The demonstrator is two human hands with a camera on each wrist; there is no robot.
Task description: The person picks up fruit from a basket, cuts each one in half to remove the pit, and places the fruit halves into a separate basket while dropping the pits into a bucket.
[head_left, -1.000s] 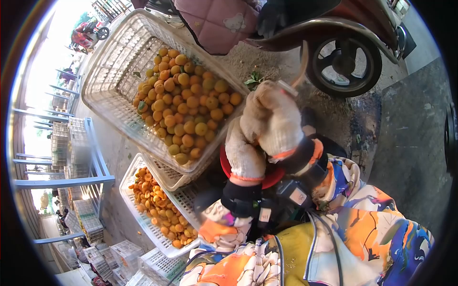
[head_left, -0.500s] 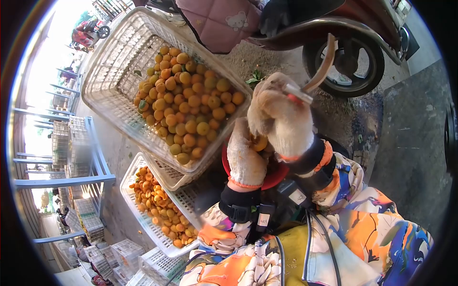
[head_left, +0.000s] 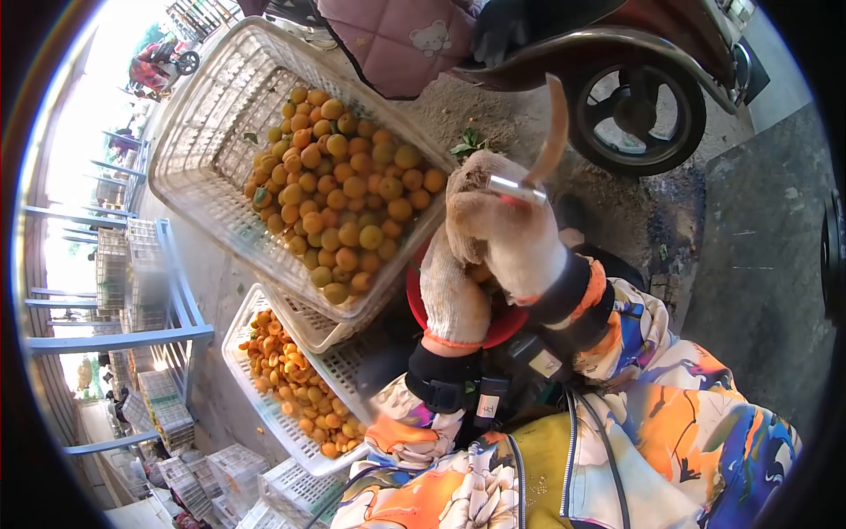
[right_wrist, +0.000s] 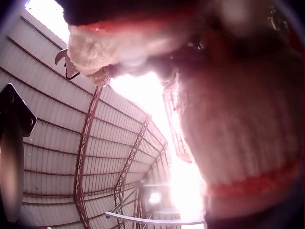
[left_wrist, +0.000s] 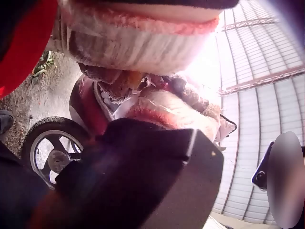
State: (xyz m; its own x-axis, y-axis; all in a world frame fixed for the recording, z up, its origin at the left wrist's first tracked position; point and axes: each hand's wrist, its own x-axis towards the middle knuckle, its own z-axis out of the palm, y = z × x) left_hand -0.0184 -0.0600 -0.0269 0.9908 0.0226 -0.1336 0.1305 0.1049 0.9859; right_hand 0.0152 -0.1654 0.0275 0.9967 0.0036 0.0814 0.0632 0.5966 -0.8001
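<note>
Both hands wear off-white knit gloves and meet over a red bucket [head_left: 507,331]. My right hand [head_left: 511,234] grips a curved tool [head_left: 555,128], a brown strip with a shiny metal band where it leaves the fist. In the head view the left hand [head_left: 454,291] is lower and to the left, its fingertips behind the right hand. An orange apricot [left_wrist: 135,78] shows partly at the left fingers in the left wrist view; the gloves hide the rest. Whole apricots [head_left: 352,187] fill part of a large plastic crate [head_left: 198,132] beside the hands.
Below it, a white crate [head_left: 236,353] carries halved apricots [head_left: 291,379]. A scooter [head_left: 630,115] with a pink quilted cover [head_left: 401,44] stands ahead. More crates [head_left: 167,406] and blue metal rails [head_left: 115,339] line the left side. A dark board [head_left: 758,238] is at the right.
The right hand with the curved tool swung right and up, then came back left against the left hand. An orange apricot seen between the hands half a second ago is now mostly covered.
</note>
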